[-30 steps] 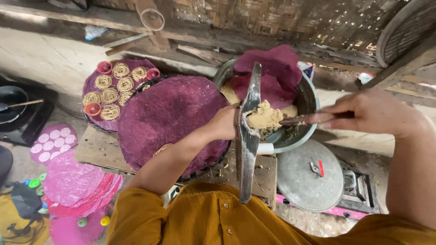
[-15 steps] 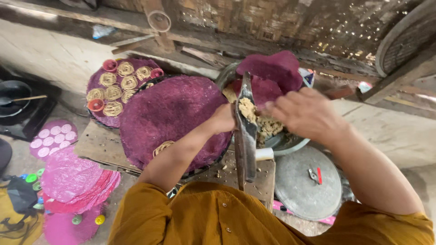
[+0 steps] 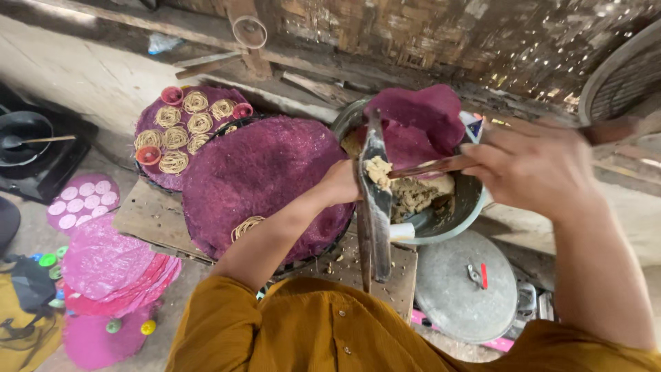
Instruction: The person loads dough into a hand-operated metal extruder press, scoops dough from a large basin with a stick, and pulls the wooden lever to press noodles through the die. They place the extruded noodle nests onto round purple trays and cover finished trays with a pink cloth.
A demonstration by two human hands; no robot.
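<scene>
My left hand grips a long dark metal press that stands upright in front of me, with a lump of tan dough on it. My right hand holds a thin wooden stick whose tip touches that dough. Behind the press sits a metal bowl holding more dough, with a purple cloth draped over its far side. A large round purple mat lies to the left, bearing one noodle coil near my forearm.
A second purple mat at back left carries several noodle coils and small red cups. Pink mats lie on the floor at left, near a dark pan. A round metal lid rests at lower right. A wooden wall stands behind.
My right hand pulled back to the right from over the press and now holds the stick's tip against the dough on it. The left hand stayed on the press.
</scene>
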